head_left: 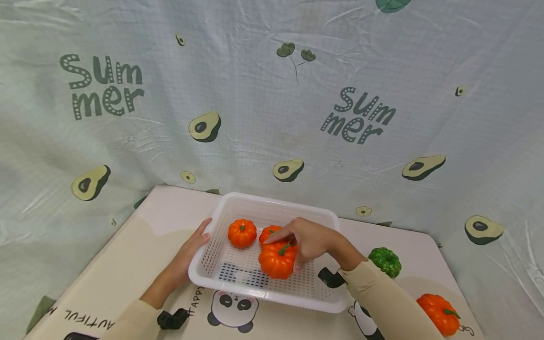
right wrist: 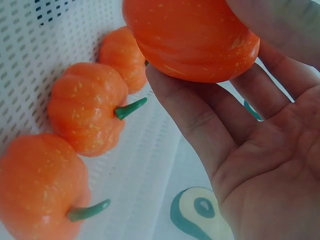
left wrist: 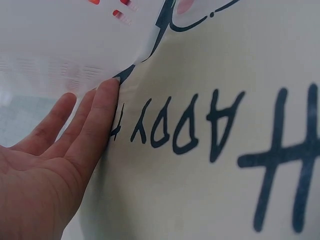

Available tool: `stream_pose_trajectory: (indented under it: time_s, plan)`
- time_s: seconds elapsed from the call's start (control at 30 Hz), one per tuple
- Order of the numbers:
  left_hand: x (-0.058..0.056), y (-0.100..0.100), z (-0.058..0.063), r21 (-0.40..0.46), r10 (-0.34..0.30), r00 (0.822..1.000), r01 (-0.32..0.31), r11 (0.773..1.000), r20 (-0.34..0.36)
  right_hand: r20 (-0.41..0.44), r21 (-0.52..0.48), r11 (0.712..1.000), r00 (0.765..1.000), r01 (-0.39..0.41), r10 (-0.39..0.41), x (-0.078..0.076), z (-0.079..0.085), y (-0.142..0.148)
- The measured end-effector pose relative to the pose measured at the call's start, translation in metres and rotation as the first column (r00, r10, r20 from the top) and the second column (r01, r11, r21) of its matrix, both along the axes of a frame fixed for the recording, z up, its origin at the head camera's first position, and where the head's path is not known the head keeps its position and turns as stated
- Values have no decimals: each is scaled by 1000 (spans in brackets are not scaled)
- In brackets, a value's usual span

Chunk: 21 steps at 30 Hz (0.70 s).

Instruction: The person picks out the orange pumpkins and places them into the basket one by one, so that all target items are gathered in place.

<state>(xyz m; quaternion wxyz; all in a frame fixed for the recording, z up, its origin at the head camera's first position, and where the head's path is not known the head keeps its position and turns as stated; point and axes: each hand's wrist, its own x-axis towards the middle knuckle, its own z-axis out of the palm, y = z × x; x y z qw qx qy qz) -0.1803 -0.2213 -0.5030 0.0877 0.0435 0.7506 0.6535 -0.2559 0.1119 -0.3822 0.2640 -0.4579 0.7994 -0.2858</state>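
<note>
My right hand [head_left: 312, 238] grips an orange toy pumpkin [head_left: 277, 265] with a green stem, its thumb on one side and its fingers on the other. The held pumpkin [right wrist: 190, 40] shows large in the right wrist view. Beneath it stands a white perforated plastic basket [head_left: 306, 304]. A row of orange pumpkins [right wrist: 90, 107] lies inside along one wall; one of them is hidden behind the right hand in the head view. With fairly straight fingers, my left hand [head_left: 184, 259] touches the basket's left side under the rim. In the left wrist view these fingers [left wrist: 97, 112] meet the basket's outer wall.
To the right of the basket, a green pumpkin [head_left: 384, 262] and another orange pumpkin [head_left: 439, 314] lie on the table near the right forearm. The table cover [head_left: 165, 212] carries panda prints and lettering. Behind the table hangs a pale curtain [head_left: 255, 94] with avocado prints.
</note>
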Motion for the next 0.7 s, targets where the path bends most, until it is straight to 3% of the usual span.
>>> stream_pose_trajectory:
  time_s: [0.33,0.7]
  plan:
    - [-1,-1,-1,5,-5,1000,5,1000,-3,-20,27,1000,1000,-1,2,-1,-3,-11]
    - [0,0,-2,16,7,1000,-7,1000,-1,13,35,999,1000,10,-10,1,-6,-25]
